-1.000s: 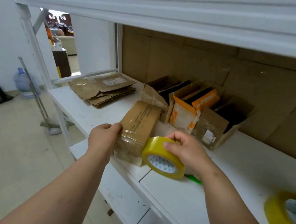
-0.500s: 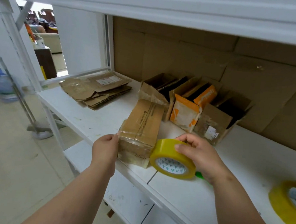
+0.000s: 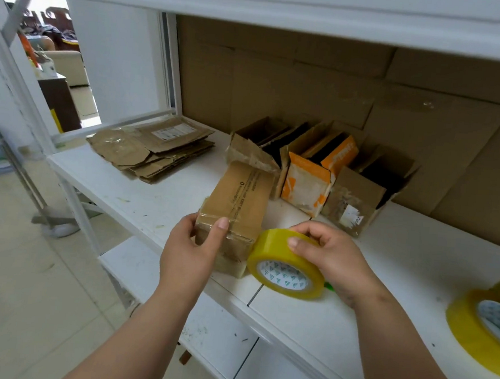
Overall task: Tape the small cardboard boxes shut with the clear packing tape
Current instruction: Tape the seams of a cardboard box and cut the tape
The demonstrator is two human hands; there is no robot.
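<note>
**Clerk:** Shifted since the earlier frames: left hand (image 3: 189, 251) now wraps the near end of the closed brown box (image 3: 235, 206), thumb pressing down on the top edge over the tape band; before, it only steadied the left side. Right hand (image 3: 331, 258) keeps its grip on the tape roll (image 3: 288, 264), which stays just right of the box, touching the shelf (image 3: 308, 317).

**Checker:** Progress entry?

**Clerk:** One box in hand — flaps shut, clear tape visible across its near end and glossy along the top seam; by my judgement nearly sealed, tape not yet cut free. Item sits at the near edge of the shelf. Outstanding: three open boxes at the far side — a plain brown one (image 3: 254, 148), an orange-and-white one (image 3: 312, 176), a brown one with a torn white label (image 3: 357, 202). Flattened cardboard (image 3: 151, 150) lies far left, unassembled.

**Checker:** Markings?

**Clerk:** Box top carries a recycling mark and lines of small print — unreadable. Orange flap bears white lettering, unreadable. Roll core shows a green triangle pattern. A second roll (image 3: 481, 327) lies near right.
</note>
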